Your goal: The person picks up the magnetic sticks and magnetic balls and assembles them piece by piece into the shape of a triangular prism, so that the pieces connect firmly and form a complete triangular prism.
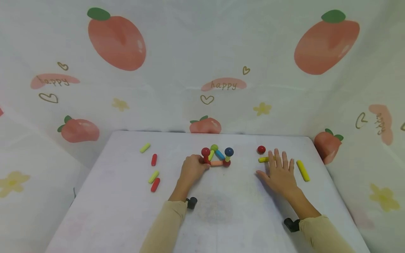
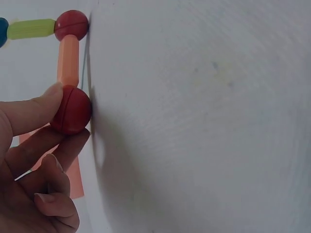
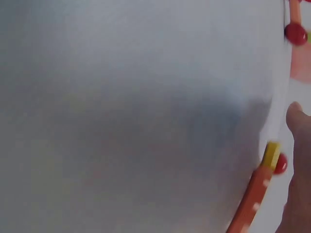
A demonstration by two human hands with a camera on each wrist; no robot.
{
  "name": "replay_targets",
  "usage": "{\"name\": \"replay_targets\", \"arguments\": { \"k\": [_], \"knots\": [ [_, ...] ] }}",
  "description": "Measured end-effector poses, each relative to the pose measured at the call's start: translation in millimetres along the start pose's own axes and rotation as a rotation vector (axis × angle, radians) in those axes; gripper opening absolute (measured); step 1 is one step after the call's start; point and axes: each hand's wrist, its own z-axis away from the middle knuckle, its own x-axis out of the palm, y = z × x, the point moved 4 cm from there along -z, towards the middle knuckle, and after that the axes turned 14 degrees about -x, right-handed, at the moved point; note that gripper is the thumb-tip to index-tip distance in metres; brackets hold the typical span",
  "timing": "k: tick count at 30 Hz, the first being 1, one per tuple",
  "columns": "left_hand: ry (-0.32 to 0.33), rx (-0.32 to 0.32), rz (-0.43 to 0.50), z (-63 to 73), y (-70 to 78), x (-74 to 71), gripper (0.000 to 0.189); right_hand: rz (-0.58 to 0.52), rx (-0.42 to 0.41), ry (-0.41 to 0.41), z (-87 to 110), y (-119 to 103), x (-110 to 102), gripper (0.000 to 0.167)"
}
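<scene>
In the head view a ball-and-stick model stands near the middle: a salmon stick (image 1: 216, 163), blue stick (image 1: 219, 154) and yellow-green stick join balls in a triangle. Above its front corners sit an upper red ball (image 1: 205, 151) and a dark blue ball (image 1: 229, 151), each on an upright stick. My left hand (image 1: 193, 169) pinches the front-left red ball (image 2: 71, 110) between thumb and fingers. At the right, my right hand (image 1: 280, 175) is spread with straight fingers over one end of a yellow stick (image 1: 263, 159); whether it touches the stick I cannot tell.
A loose red ball (image 1: 261, 149) lies behind the yellow stick, and a longer yellow stick (image 1: 303, 170) right of the right hand. Several short sticks, red (image 1: 154, 160) and yellow-green (image 1: 145, 148), lie at the left. A printed cloth (image 1: 177, 45) hangs behind the table (image 1: 120, 218).
</scene>
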Motion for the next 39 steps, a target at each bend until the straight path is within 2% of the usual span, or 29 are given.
{"name": "replay_targets", "arguments": {
  "k": [7, 12, 15, 19, 22, 26, 30, 35, 39],
  "knots": [
    [-0.001, -0.001, -0.027, 2.0, 1.8, -1.2, 0.027, -0.047, 0.053, -0.052, 20.3, 23, -1, 0.099],
    [0.009, 0.011, -0.033, 2.7, 3.2, -1.2, 0.028, -0.03, 0.068, -0.058, 23.8, 23, -2, 0.078],
    [0.014, 0.01, -0.03, 3.2, 2.5, -2.0, 0.028, -0.01, 0.061, -0.02, 22.8, 22, -1, 0.058],
    [0.017, 0.0, -0.027, 2.5, 1.2, -1.8, 0.028, 0.032, 0.003, 0.071, 19.7, 19, 1, 0.032],
    [0.014, -0.009, -0.025, 1.7, 1.5, 0.3, 0.029, 0.028, -0.037, 0.113, 15.4, 12, 0, 0.027],
    [0.011, -0.02, -0.018, 1.4, 2.1, 1.9, 0.028, -0.096, -0.135, 0.226, 2.0, -9, -16, 0.028],
    [0.021, -0.01, -0.02, 0.9, 2.3, 1.5, 0.027, -0.225, -0.292, 0.354, -21.3, -37, -45, 0.028],
    [0.004, -0.022, -0.011, 0.1, 2.7, 1.6, 0.028, -0.362, -0.414, 0.412, -57.0, -71, -76, 0.03],
    [-0.005, -0.039, -0.004, 0.3, 2.9, -0.4, 0.029, -0.473, -0.467, 0.407, -87.1, -101, -80, 0.034]
  ]
}}
